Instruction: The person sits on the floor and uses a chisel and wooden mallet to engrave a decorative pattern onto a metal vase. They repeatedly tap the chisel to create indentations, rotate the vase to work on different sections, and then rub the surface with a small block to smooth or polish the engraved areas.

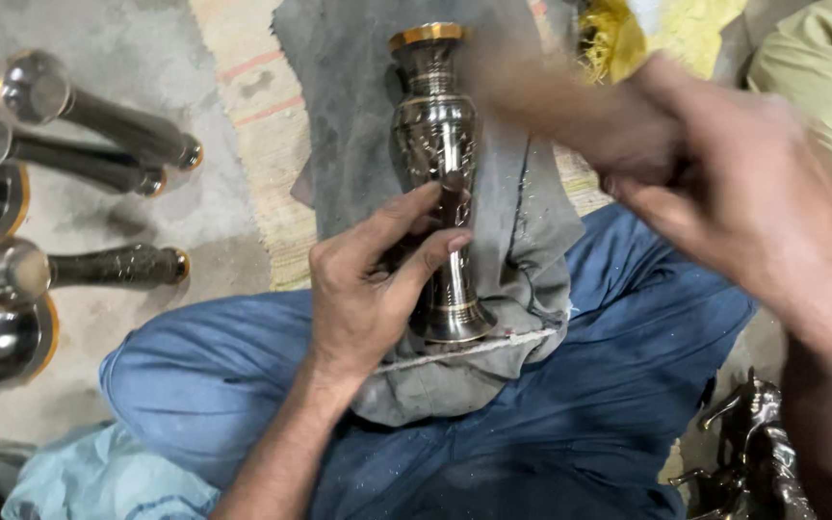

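Note:
A dark metal vase (434, 135) with a brass rim lies on a grey cloth (522, 221) spread over my blue-trousered lap. My left hand (373, 284) grips the vase around its narrow lower stem, thumb and fingers wrapped on it. My right hand (724, 183) is blurred by motion at the upper right, fingers closed around a wooden-looking handle (541, 91) that reaches toward the vase's neck. The tool's working end is smeared and hard to make out.
Several similar dark vases (98, 120) with brass trim lie on the concrete floor at the left. A woven mat (262, 106) lies under the cloth. Yellow cloth (628, 34) sits at the top right; a dark metal figurine (758, 453) stands at the bottom right.

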